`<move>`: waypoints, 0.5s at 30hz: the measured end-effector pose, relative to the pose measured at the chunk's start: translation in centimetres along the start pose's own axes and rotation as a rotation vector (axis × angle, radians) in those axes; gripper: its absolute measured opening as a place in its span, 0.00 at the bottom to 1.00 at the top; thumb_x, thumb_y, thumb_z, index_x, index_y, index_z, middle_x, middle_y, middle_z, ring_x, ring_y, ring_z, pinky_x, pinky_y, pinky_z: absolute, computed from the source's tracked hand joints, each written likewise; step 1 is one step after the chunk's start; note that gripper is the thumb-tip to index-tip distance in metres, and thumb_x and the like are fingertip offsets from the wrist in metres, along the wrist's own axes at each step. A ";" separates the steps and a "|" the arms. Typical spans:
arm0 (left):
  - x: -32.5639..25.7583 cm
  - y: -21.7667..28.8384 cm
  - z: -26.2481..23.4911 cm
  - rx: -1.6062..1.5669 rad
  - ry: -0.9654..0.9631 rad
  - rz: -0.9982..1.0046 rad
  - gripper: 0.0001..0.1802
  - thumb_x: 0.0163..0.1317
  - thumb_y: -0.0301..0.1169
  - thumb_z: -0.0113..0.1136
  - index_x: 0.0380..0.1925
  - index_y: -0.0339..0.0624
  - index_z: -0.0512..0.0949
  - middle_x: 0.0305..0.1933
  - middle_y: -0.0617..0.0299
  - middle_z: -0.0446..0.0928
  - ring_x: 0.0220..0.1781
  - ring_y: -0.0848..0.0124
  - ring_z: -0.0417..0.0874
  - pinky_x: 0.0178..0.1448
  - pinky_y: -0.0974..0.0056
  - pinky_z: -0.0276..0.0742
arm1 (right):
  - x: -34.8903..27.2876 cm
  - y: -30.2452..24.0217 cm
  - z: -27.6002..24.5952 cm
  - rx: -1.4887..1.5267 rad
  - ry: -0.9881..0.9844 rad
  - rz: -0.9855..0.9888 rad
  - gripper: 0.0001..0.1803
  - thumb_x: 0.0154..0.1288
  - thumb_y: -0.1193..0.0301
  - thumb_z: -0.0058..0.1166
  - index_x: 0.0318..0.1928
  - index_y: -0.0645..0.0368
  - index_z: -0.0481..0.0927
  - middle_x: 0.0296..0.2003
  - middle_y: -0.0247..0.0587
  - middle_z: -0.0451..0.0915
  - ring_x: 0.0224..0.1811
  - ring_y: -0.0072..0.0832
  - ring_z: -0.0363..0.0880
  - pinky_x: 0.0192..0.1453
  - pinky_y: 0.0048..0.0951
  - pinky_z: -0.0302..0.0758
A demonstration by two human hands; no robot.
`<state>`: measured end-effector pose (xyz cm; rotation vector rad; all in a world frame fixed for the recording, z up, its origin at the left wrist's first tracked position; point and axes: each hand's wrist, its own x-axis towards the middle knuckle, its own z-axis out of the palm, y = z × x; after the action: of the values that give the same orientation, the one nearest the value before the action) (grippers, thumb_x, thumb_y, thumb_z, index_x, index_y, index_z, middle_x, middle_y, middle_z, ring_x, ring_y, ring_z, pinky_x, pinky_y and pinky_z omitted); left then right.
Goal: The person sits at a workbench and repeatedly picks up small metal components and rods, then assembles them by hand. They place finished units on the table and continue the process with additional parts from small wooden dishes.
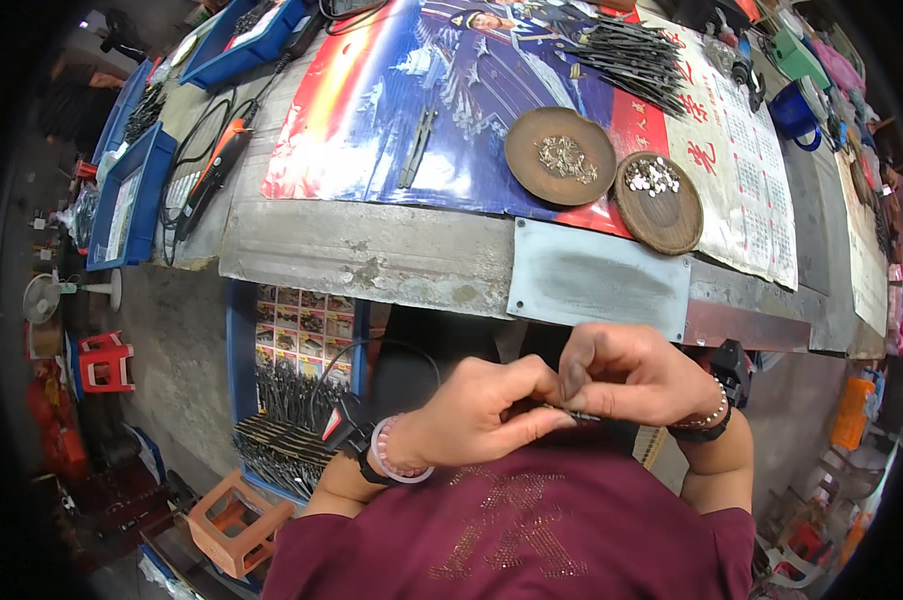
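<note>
My left hand (497,405) and my right hand (627,375) meet in front of my chest, below the table edge. Between the pinched fingertips of both is a thin dark strip (580,415), mostly hidden by the fingers; its exact kind cannot be made out. On the table ahead stands a round brown bowl (532,180) with small brass-coloured bits in it. Beside it, a smaller brown dish (662,225) holds small whitish, shiny pieces. A couple of similar dark strips (419,150) lie on the poster to the left.
A pile of dark strips (642,60) lies at the far right of the poster. A pale plate (597,270) covers the table's front edge. A corded orange-and-black power tool (217,170) and a blue tray (132,200) are at left. Another blue tray (242,350) with dark strips sits below.
</note>
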<state>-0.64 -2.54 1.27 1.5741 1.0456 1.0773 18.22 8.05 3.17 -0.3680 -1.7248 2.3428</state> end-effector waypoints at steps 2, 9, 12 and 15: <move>-0.1 0.0 0.1 -0.007 -0.059 0.008 0.10 0.58 0.28 0.66 0.32 0.37 0.74 0.25 0.53 0.77 0.21 0.60 0.79 0.25 0.64 0.71 | -0.1 -0.8 -0.6 -0.282 -0.133 0.021 0.05 0.66 0.75 0.55 0.37 0.63 0.74 0.33 0.37 0.78 0.34 0.26 0.79 0.39 0.25 0.74; 0.0 -0.4 0.7 0.009 -0.078 0.020 0.08 0.57 0.23 0.61 0.33 0.36 0.70 0.24 0.50 0.75 0.27 0.51 0.80 0.29 0.59 0.75 | -0.7 -3.5 0.7 -0.719 -0.167 -0.026 0.11 0.63 0.71 0.55 0.43 0.61 0.72 0.31 0.46 0.78 0.32 0.46 0.79 0.35 0.38 0.76; 0.0 -0.6 0.8 -0.005 -0.046 0.028 0.09 0.57 0.22 0.60 0.36 0.37 0.72 0.26 0.49 0.75 0.28 0.51 0.80 0.29 0.58 0.75 | -0.9 -3.9 2.0 -0.986 -0.113 -0.135 0.14 0.60 0.68 0.58 0.43 0.61 0.73 0.28 0.45 0.76 0.29 0.45 0.77 0.32 0.39 0.73; -0.1 -0.7 1.4 0.038 0.045 0.056 0.12 0.58 0.21 0.59 0.42 0.37 0.73 0.30 0.49 0.78 0.31 0.51 0.82 0.33 0.59 0.77 | -1.3 -3.8 2.6 -1.033 -0.038 -0.128 0.16 0.58 0.68 0.60 0.43 0.62 0.73 0.29 0.45 0.76 0.29 0.44 0.77 0.32 0.38 0.74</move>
<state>0.53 -2.81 0.34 1.6239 1.0634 1.1419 18.64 6.43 7.65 -0.3308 -2.7406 1.1948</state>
